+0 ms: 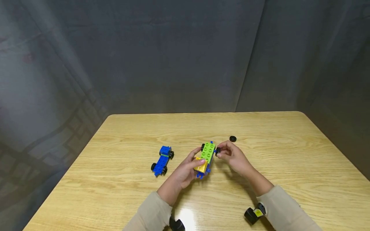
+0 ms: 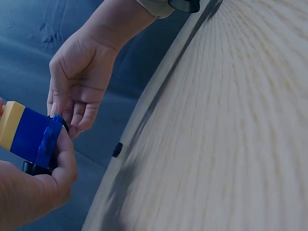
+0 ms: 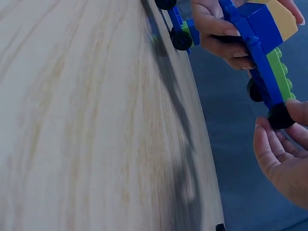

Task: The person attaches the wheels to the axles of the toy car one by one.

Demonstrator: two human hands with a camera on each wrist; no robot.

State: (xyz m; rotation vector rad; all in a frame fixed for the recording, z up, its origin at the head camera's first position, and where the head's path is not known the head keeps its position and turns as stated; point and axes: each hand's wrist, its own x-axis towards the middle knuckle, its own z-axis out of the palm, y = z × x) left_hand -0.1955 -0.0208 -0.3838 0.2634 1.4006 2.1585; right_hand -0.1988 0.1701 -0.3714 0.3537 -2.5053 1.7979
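Above the table my left hand (image 1: 186, 171) grips a toy brick car (image 1: 208, 150), its thumb across the yellow brick (image 1: 201, 166). The car has a green studded brick and a blue base (image 3: 263, 62). With thumb and fingertips, my right hand (image 1: 236, 160) pinches a black wheel (image 3: 280, 116) at the car's far right corner, on a blue axle end. Another black wheel (image 1: 203, 147) sits on the opposite side. In the left wrist view a wheel (image 2: 33, 168) also shows near the left fingers. The near right axle end bears no wheel in the head view.
A second, blue brick car (image 1: 162, 163) with black wheels stands on the table left of my left hand. Beyond my right hand lies a loose black wheel (image 1: 233, 139). The wooden table (image 1: 130, 128) ends at a grey curtain (image 1: 173, 64).
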